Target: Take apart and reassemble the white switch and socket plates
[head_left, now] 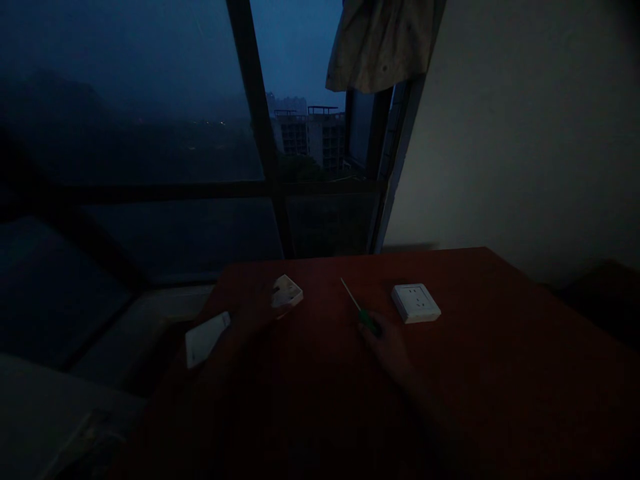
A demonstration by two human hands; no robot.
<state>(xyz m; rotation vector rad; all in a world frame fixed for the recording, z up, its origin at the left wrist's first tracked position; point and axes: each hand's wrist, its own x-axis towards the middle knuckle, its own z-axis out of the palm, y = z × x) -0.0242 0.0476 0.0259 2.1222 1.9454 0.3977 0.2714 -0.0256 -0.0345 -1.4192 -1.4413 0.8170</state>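
Note:
In dim light, my right hand [387, 345] is closed round the green handle of a screwdriver [367, 320], whose thin shaft points away and to the left over the table. My left hand [263, 308] grips the near left side of a white square box [290, 291], which looks like a socket back box; its fingers are partly lost in shadow. To the right of the screwdriver lies a white wall socket [417, 303] with its slotted face up, apart from both hands.
The reddish-brown table [480, 280] reaches to a window [175, 133] and a pale wall [525, 133]. A white phone-like slab [207, 339] lies by the left edge, near my left forearm. A curtain [383, 47] hangs above the back.

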